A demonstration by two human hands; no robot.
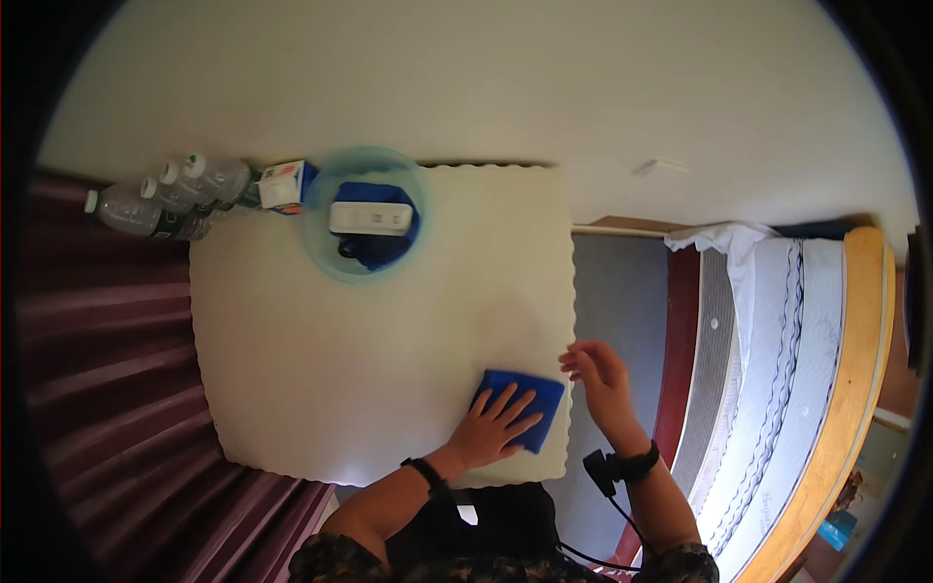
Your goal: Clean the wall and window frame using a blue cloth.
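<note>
Blue cloth (548, 398): soft, matte fabric, folded into a thick, roughly square pad. It lay flat on the white table (292, 369), near the table's near right corner. Its sides looked about equal, so no clear long axis could be read; the pad sat slightly turned against the table's edges, one corner pointing toward the near edge.

The left hand (481, 439) rested palm down over the cloth with fingers spread, pressing on it rather than gripping, and hid part of it. The right hand (606, 377) hung at the table's right edge, fingers loosely bent, holding nothing visible. Each wrist wore a black band; a black cable ran from the right one.

The table had a smooth, pale top and a scalloped rim. At its far edge, left of centre, stood a round, translucent blue-green basin (365, 163) containing dark blue fabric (397, 249) and, on top, a white oblong object (370, 219) lying lengthwise across the table. A small white-and-blue carton (283, 188) and clear plastic bottles (136, 212) with pale caps crowded the table's far left corner. Pleated maroon curtain (107, 340) flanked its left side; a pale mattress (777, 389) in a wooden frame (864, 340) stood off its right.
</note>
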